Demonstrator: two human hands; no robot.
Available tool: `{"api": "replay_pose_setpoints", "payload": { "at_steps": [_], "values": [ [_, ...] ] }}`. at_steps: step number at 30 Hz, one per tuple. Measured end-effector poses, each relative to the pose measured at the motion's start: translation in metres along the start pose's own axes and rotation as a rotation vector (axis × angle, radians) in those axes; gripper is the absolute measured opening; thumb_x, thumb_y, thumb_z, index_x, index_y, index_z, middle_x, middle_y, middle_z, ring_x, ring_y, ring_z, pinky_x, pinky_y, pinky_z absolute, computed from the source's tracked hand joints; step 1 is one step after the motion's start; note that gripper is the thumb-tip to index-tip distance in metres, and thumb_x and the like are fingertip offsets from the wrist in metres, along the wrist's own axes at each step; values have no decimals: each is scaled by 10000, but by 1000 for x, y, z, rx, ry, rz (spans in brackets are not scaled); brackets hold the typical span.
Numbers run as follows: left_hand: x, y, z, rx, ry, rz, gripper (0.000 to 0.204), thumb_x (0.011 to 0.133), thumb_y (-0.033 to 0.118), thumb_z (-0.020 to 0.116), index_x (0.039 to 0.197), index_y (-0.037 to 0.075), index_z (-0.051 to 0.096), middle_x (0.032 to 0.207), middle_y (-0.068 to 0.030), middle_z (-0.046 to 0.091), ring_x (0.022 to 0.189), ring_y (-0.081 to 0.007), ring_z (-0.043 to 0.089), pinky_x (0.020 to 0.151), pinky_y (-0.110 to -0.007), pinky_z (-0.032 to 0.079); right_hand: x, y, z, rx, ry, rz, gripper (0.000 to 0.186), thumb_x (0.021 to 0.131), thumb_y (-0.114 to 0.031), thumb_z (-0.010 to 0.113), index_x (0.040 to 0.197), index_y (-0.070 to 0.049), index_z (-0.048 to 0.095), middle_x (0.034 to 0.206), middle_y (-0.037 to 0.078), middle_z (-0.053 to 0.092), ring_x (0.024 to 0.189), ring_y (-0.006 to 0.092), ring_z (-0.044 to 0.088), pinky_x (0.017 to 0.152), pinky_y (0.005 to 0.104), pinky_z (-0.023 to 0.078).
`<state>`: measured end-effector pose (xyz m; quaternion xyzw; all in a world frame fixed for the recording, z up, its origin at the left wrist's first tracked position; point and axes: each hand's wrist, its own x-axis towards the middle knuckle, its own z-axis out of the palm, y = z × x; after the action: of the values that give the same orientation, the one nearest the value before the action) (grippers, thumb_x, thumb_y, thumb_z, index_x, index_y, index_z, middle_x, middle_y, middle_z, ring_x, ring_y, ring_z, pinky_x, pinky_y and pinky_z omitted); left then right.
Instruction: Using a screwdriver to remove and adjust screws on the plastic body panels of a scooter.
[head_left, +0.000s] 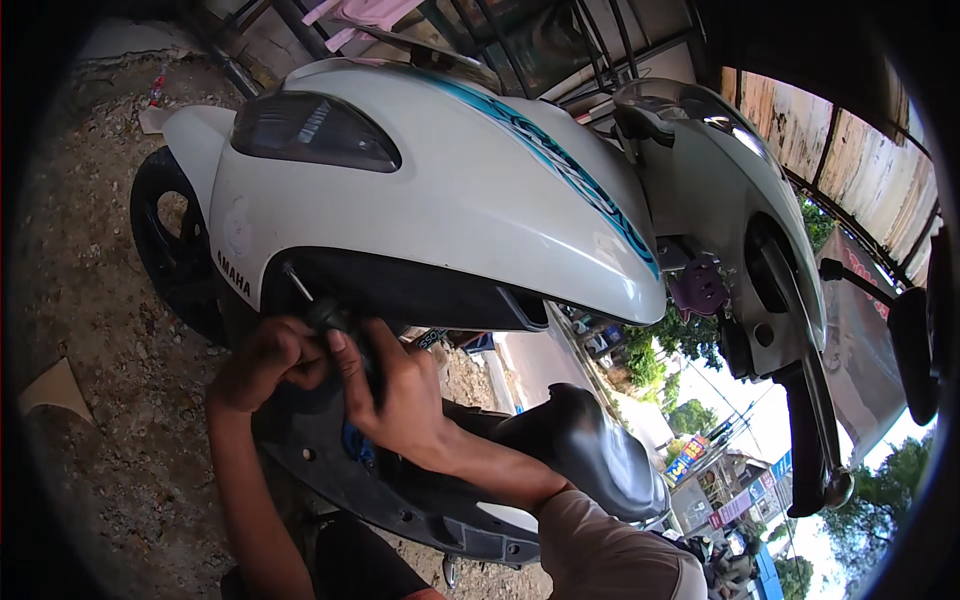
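Right hand (400, 388) wraps the dark handle of the screwdriver (326, 316) — fingers closed, thumb along it. Shaft runs up-left from that grip, long axis slanted, tip end at the dark recess (400, 288) under the scooter's white front panel (450, 210). Left hand (268, 362) sits just beside the handle, nearer the panel's left end, fingers curled — can't tell if they pinch anything.

Dark capital lettering (234, 275) marks the scooter's white panel (420, 215), while a blue-and-yellow street sign (686, 458) also bears print.

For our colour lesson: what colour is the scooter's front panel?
The front panel is white with a teal-and-dark graphic; head view.
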<state>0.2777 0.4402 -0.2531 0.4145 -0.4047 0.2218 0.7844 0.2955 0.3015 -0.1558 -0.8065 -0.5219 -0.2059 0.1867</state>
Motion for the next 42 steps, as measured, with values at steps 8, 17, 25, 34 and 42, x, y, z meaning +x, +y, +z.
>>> {"api": "replay_pose_setpoints", "payload": {
  "at_steps": [8,17,25,34,42],
  "values": [
    [-7,-4,-7,81,45,-215,349,838,352,559,733,25,492,589,21,430,553,-58,383,506,-230,308,5,-3,1,166,45,14,201,835,-172,560,892,21,552,586,198,558,512,353,573,436,369,421],
    [-10,-17,-9,50,77,-219,263,801,260,614,788,13,525,656,-10,522,612,-85,484,563,-234,383,1,2,0,360,33,89,226,843,-200,555,799,22,559,608,210,557,563,370,569,475,380,422],
    [-13,-20,64,-139,444,47,400,733,67,492,1117,-46,471,608,22,416,543,-69,380,509,-210,313,-34,15,-6,485,72,89,307,898,-279,472,831,18,512,662,144,565,554,214,568,523,309,427],
    [-20,-95,126,-661,1402,-124,267,772,90,364,985,2,497,601,-24,418,509,-150,404,515,-285,410,-137,33,-5,758,233,206,221,711,-127,657,842,19,554,731,169,617,740,247,639,619,309,469],
    [-44,-152,135,-416,1397,-305,281,815,88,303,873,-21,555,880,-146,606,815,-245,592,793,-330,475,-164,63,4,412,40,319,313,651,-137,628,936,-10,602,805,232,601,803,391,576,715,453,461]
  ]
}}
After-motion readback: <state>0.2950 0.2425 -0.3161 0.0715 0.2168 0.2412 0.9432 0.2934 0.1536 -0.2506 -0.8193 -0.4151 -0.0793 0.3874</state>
